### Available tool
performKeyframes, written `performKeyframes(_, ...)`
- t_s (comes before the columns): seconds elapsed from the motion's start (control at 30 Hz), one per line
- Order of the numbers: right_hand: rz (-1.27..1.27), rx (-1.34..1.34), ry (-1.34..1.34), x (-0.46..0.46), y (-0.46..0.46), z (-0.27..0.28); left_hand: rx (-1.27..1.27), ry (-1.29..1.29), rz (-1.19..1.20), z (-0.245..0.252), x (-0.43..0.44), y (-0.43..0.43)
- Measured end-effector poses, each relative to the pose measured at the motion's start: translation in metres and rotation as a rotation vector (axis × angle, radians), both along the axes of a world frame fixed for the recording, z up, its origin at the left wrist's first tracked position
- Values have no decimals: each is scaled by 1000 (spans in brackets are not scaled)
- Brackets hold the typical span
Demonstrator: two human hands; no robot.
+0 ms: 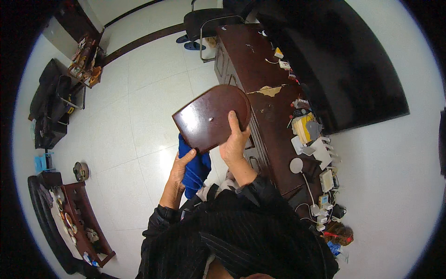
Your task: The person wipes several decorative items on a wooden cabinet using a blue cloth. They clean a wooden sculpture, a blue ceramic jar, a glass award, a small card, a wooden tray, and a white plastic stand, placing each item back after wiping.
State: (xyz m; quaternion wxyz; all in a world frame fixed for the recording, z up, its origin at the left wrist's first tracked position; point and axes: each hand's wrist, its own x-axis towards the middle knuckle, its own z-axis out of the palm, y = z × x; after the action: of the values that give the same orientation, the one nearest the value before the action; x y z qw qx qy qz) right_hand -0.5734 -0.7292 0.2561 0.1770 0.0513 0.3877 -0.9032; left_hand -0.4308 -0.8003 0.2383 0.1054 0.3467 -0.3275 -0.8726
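Observation:
A dark red-brown, glossy panel (205, 127), rounded at one end and straight at the other, is held up over the floor in both hands. My right hand (235, 143) grips its rounded end, with the thumb on the top face. At the near corner, my left hand (183, 167) holds a blue cloth (197, 172), its thumb by the panel's edge. The cloth hangs below and partly behind the panel. A small pale spot or knob shows on the panel's face. The fingers of both hands are partly hidden.
On my right stands a long dark wooden cabinet (268, 129) bearing a white router (322, 153), cables and small items, beneath a large black television (334, 62). A metal-framed chair (212, 21) and slippers (194, 46) are ahead. A low wooden table (83, 223) with dishes stands left.

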Motion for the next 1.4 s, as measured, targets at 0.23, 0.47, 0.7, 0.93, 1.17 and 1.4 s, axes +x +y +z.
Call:
performKeyframes(0.23,-12,19,-123,-51,46,-44,80,-117,-40,-21,-57,30)
performKeyframes(0.47,83,-57,-141,-99,91,-102,135,-160,-39,-60,-117,52)
performKeyframes(0.7,-2,41,-199,-134,121,-137,126,-159,-125,-108,-209,35)
performKeyframes(0.93,-86,236,-184,-142,164,-155,45,-119,-140,-207,-348,25)
performKeyframes(1.17,-297,288,-389,-119,193,-176,103,-197,-112,-268,-419,37)
performKeyframes(1.4,-285,283,-438,-97,204,-185,117,-188,-138,-314,-443,40)
